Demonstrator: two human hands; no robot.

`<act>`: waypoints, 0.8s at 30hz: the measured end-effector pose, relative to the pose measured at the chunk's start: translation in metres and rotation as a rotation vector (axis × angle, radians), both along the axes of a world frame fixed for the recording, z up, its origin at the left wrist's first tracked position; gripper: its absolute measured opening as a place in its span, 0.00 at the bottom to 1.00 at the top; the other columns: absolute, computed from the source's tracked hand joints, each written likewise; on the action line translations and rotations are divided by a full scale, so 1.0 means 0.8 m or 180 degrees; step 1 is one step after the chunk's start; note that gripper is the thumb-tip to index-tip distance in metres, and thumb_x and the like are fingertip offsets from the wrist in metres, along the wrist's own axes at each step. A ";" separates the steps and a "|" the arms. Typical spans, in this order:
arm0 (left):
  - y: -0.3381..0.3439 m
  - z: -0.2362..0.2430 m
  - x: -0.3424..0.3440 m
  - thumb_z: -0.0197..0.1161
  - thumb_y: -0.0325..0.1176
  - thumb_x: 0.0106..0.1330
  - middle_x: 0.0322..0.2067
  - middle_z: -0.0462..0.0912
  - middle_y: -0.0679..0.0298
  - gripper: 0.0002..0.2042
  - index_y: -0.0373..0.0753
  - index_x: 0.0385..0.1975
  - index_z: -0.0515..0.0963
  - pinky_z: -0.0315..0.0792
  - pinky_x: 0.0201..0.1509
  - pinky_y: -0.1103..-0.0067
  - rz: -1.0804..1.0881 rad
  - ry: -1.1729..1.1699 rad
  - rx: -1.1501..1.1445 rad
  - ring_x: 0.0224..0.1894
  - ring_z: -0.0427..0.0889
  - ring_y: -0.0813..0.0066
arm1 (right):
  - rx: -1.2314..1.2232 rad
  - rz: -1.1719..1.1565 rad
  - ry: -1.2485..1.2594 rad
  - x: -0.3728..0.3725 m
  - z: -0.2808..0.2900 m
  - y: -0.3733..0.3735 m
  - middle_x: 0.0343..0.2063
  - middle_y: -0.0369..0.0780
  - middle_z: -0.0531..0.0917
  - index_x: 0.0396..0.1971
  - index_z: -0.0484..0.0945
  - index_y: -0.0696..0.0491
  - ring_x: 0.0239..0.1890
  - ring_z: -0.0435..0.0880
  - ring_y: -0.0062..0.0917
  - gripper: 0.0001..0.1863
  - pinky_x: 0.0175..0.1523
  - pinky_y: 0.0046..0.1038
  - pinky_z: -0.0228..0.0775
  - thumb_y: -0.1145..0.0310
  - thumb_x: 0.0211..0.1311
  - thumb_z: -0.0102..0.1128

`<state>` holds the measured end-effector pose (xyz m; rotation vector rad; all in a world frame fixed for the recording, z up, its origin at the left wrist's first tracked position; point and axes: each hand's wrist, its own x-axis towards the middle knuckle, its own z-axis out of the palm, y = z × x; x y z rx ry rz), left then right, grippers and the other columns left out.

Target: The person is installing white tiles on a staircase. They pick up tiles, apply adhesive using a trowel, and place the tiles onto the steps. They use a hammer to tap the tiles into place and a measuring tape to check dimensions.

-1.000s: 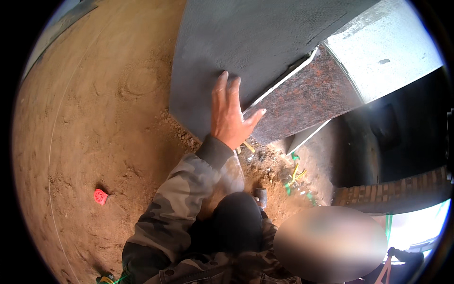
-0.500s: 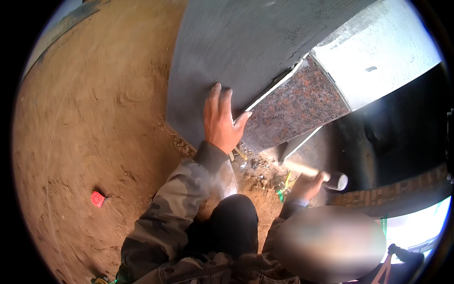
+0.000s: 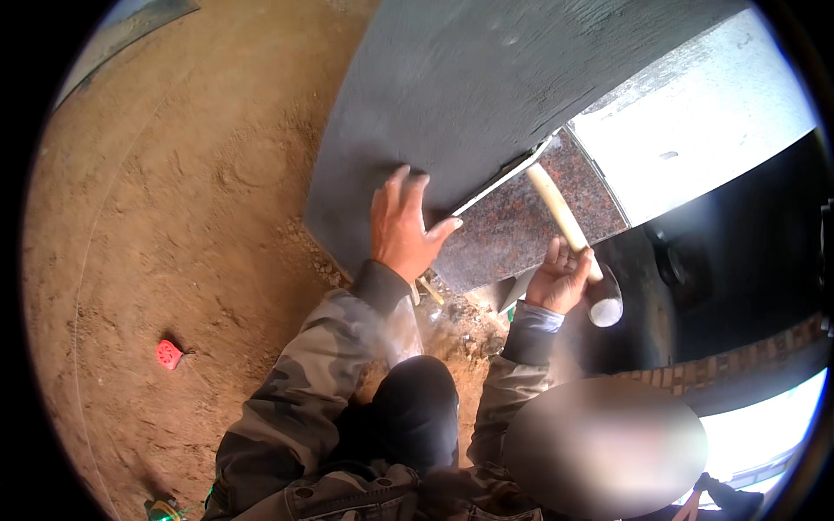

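Observation:
My left hand rests with fingers apart on a large dark grey slab, its thumb beside the slab's thin white edge. Below that edge lies a speckled reddish-brown stone piece. My right hand holds a mallet by its pale wooden handle, close to the dark head with a white face; the handle points up-left over the speckled stone.
A white surface adjoins at upper right, above a dark recess and curved brickwork. On the dirt ground lie a red plastic object and rubble. My knee is beneath.
My right hand has come into view with the mallet and risen toward the stone, tilting the handle upward. My left hand has slid slightly down and left.

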<state>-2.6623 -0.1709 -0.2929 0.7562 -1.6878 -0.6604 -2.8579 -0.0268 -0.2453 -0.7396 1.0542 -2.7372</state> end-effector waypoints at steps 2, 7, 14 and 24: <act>-0.003 0.009 0.001 0.80 0.43 0.45 0.61 0.65 0.43 0.43 0.33 0.60 0.65 0.63 0.64 0.58 -0.0146 0.0310 0.0168 0.60 0.66 0.43 | -0.0008 -0.0037 -0.0001 0.007 0.002 -0.008 0.43 0.41 0.82 0.47 0.75 0.56 0.42 0.84 0.29 0.15 0.49 0.31 0.82 0.62 0.69 0.60; 0.001 0.007 -0.006 0.81 0.45 0.45 0.66 0.58 0.41 0.50 0.31 0.65 0.59 0.60 0.68 0.60 0.0051 -0.0064 0.0269 0.66 0.61 0.44 | 0.0074 -0.0047 -0.0203 0.011 0.001 -0.005 0.44 0.39 0.82 0.48 0.75 0.55 0.45 0.83 0.28 0.15 0.50 0.31 0.80 0.61 0.69 0.61; 0.029 0.009 -0.055 0.78 0.47 0.47 0.67 0.56 0.38 0.51 0.26 0.67 0.57 0.57 0.69 0.57 0.0749 -0.0086 0.0258 0.66 0.59 0.41 | 0.0111 0.0065 -0.0356 0.020 0.003 -0.002 0.45 0.38 0.80 0.49 0.74 0.53 0.44 0.81 0.27 0.16 0.49 0.27 0.76 0.59 0.69 0.61; 0.031 0.012 -0.079 0.73 0.54 0.52 0.66 0.63 0.39 0.47 0.25 0.65 0.62 0.54 0.70 0.51 0.1389 -0.0551 0.0211 0.68 0.64 0.47 | 0.0067 0.0055 -0.0355 0.016 0.010 0.004 0.43 0.40 0.83 0.49 0.75 0.55 0.39 0.85 0.25 0.15 0.44 0.23 0.82 0.64 0.69 0.60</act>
